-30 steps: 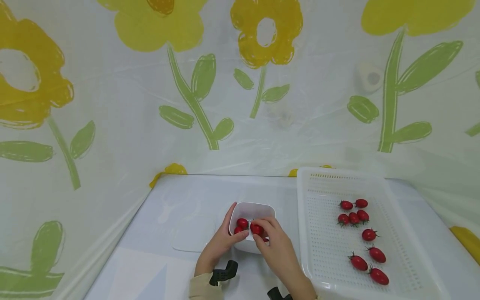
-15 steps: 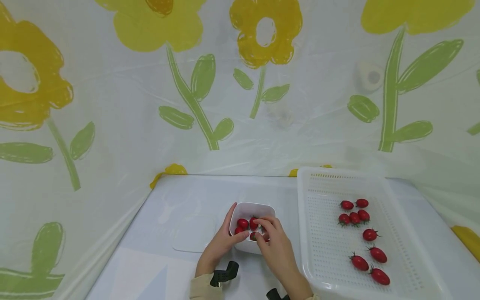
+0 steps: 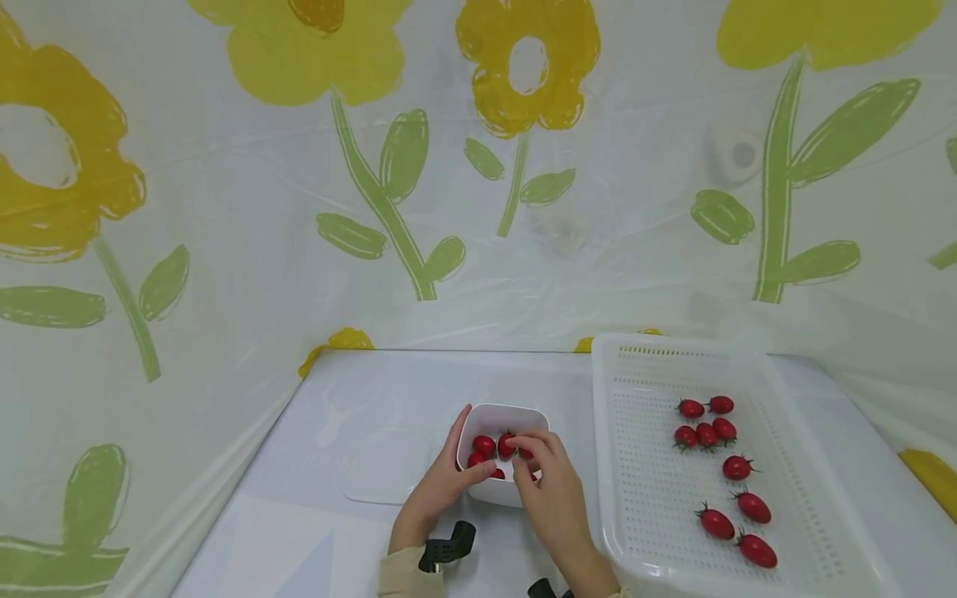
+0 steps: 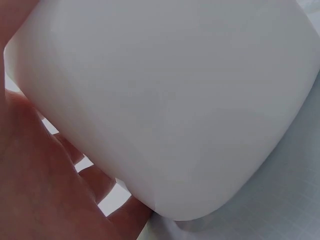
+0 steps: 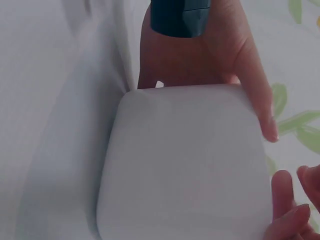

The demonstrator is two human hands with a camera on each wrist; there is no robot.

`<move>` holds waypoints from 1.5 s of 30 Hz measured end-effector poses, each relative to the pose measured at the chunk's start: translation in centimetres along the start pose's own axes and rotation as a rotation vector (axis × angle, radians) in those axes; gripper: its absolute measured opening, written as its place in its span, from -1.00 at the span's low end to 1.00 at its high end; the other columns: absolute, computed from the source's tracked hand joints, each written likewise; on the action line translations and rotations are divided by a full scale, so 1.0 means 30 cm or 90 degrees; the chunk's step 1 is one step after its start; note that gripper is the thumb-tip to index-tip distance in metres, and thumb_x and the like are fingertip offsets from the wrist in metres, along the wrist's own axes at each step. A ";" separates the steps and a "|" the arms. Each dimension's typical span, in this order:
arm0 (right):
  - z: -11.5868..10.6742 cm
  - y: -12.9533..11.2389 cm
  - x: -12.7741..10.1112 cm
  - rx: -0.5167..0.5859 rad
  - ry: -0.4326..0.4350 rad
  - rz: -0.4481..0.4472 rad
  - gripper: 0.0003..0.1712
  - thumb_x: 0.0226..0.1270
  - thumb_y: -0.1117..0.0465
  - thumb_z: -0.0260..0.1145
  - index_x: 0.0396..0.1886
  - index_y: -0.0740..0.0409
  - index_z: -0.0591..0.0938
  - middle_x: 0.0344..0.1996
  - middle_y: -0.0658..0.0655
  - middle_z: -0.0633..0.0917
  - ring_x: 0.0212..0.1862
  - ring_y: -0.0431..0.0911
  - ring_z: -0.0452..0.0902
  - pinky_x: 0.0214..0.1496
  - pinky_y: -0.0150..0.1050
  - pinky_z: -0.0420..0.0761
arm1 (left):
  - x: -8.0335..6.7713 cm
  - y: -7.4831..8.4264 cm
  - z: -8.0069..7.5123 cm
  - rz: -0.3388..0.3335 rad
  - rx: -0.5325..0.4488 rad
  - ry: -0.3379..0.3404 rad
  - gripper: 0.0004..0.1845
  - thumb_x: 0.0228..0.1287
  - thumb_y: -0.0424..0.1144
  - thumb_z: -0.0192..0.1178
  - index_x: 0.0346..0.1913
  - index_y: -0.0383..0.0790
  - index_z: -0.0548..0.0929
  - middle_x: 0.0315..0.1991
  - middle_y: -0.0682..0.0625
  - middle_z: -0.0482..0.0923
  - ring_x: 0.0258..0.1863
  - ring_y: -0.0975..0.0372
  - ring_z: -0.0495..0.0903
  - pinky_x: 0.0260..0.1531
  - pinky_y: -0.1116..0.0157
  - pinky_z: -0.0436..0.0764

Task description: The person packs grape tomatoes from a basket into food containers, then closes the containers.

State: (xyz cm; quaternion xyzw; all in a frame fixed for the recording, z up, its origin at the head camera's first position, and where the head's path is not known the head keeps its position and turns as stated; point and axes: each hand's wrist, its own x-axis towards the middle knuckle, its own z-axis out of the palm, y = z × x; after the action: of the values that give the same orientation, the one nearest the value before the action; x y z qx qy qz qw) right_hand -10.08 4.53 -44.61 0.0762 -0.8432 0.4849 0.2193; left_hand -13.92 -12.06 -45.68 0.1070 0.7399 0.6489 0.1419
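Note:
A small white bowl [image 3: 499,414] sits on the table with several red cherry tomatoes [image 3: 484,446] inside. My left hand [image 3: 447,475] grips its left wall, with the thumb over the near rim. In the left wrist view the bowl [image 4: 165,100] fills the frame above my left hand [image 4: 40,190]. My right hand [image 3: 540,469] hovers over the right side of the bowl, its fingertips just above the tomatoes and holding nothing that I can see. The right wrist view shows the bowl [image 5: 185,165] from outside, the left hand [image 5: 200,55] behind it and the right fingertips [image 5: 285,200] spread at the lower right.
A white perforated tray [image 3: 748,365] stands to the right of the bowl and holds several loose cherry tomatoes [image 3: 706,434]. A flat clear lid [image 3: 385,473] lies on the table left of the bowl. A floral plastic sheet covers the walls around the table.
One second ago my right hand pinched a tomato over the bowl. That tomato now lies in the bowl and the fingers have lifted off it. The left hand has kept its hold.

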 end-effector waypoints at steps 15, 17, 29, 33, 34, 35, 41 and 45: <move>-0.032 -0.052 -0.006 0.120 -0.019 -0.052 -0.74 0.22 0.35 0.14 -0.24 -0.11 0.58 -0.40 -0.15 0.54 -0.54 -0.32 0.41 -0.57 -0.41 0.47 | 0.004 -0.002 -0.003 0.005 -0.006 -0.009 -0.08 0.11 -0.16 0.21 0.39 0.14 -0.18 0.29 -0.07 0.07 0.21 0.01 0.15 0.12 0.00 0.18; -0.044 -0.067 -0.006 0.135 -0.024 -0.058 -0.74 0.23 0.35 0.14 -0.23 -0.11 0.58 -0.40 -0.17 0.54 -0.54 -0.31 0.43 -0.56 -0.40 0.49 | 0.003 -0.001 -0.005 0.001 0.000 -0.005 -0.08 0.10 -0.14 0.22 0.38 0.17 -0.17 0.29 -0.06 0.08 0.20 0.03 0.15 0.12 -0.01 0.17; -0.138 -0.101 0.009 0.168 -0.033 -0.042 -0.82 0.27 0.24 0.15 -0.19 -0.08 0.58 -0.39 -0.14 0.57 -0.49 -0.23 0.51 -0.54 -0.35 0.50 | 0.005 0.003 0.004 0.010 -0.008 0.000 -0.03 0.05 -0.08 0.26 0.39 0.10 -0.18 0.31 -0.04 0.01 0.26 0.01 0.05 0.12 -0.09 0.16; -0.163 -0.103 0.009 0.191 -0.041 0.011 -0.84 0.27 0.19 0.16 -0.18 -0.07 0.58 -0.40 -0.12 0.58 -0.49 -0.17 0.51 -0.59 -0.34 0.48 | 0.001 0.005 0.005 0.008 -0.015 0.001 -0.01 0.03 -0.11 0.28 0.40 0.07 -0.19 0.32 -0.03 0.00 0.27 0.02 0.01 0.14 -0.08 0.13; -0.169 -0.103 0.009 0.205 -0.046 0.021 -0.84 0.27 0.19 0.15 -0.17 -0.05 0.58 -0.40 -0.10 0.59 -0.49 -0.15 0.51 -0.59 -0.33 0.48 | 0.000 0.007 0.005 0.005 -0.015 0.000 -0.01 0.03 -0.11 0.28 0.40 0.08 -0.19 0.32 -0.02 -0.01 0.27 0.03 0.00 0.14 -0.08 0.13; -0.175 -0.103 0.009 0.216 -0.050 0.028 -0.83 0.28 0.19 0.15 -0.17 -0.06 0.58 -0.39 -0.09 0.59 -0.49 -0.14 0.51 -0.58 -0.31 0.48 | -0.002 0.009 0.006 0.004 -0.015 0.000 0.00 0.03 -0.11 0.28 0.40 0.08 -0.19 0.32 -0.02 -0.01 0.28 0.03 -0.01 0.15 -0.09 0.12; -0.219 -0.105 0.020 0.279 -0.082 -0.002 -0.77 0.30 0.27 0.10 -0.07 0.04 0.53 -0.34 0.05 0.61 -0.43 -0.12 0.53 -0.54 -0.28 0.51 | -0.001 0.015 0.005 -0.008 -0.006 0.011 0.02 0.01 -0.08 0.29 0.39 0.18 -0.22 0.33 0.01 -0.03 0.29 0.06 -0.04 0.16 -0.11 0.06; -0.257 -0.112 0.029 0.268 -0.087 0.003 -0.77 0.31 0.25 0.10 -0.06 0.04 0.53 -0.30 0.05 0.60 -0.41 -0.12 0.54 -0.52 -0.28 0.52 | 0.010 -0.014 -0.004 -0.008 0.001 0.014 -0.01 0.01 -0.05 0.29 0.37 0.29 -0.18 0.33 0.07 -0.02 0.29 0.08 -0.04 0.16 -0.13 0.04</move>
State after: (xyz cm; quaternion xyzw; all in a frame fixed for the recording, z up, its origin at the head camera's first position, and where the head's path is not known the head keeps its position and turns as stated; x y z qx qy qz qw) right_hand -7.42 9.43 -38.24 0.1511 -0.7363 0.6446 0.1399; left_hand -14.24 -12.13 -46.11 0.0954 0.7426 0.6485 0.1375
